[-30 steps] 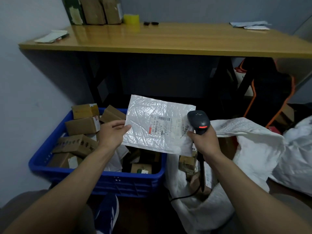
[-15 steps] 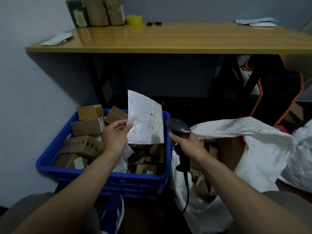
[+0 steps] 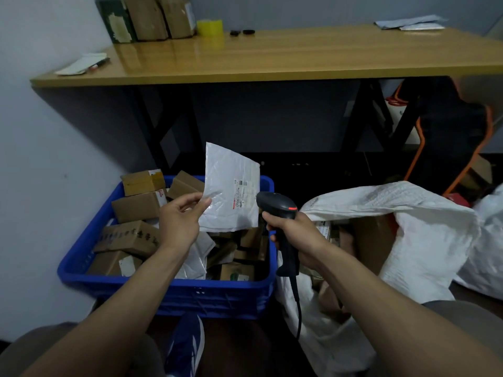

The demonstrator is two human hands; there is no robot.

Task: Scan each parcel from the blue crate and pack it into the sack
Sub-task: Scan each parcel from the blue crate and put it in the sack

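Scan step judged in hand. Mailer (image 3: 230, 172) pinched at 8 o'clock corner by left hand (image 3: 178, 223), held above crate (image 3: 168, 291). Scanner (image 3: 275, 204) clenched in right hand (image 3: 295, 235), just at 3 o'clock of mailer. Next: label (image 3: 241, 193) to be faced to scanner, then mailer dropped into sack (image 3: 422, 227) at 3 o'clock.

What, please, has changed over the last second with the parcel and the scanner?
The left hand turned the white plastic mailer bag from flat-on to angled, label toward the black handheld barcode scanner, and the right hand brought the scanner left toward the blue plastic crate. Both grips stayed; crate and white woven sack unmoved.
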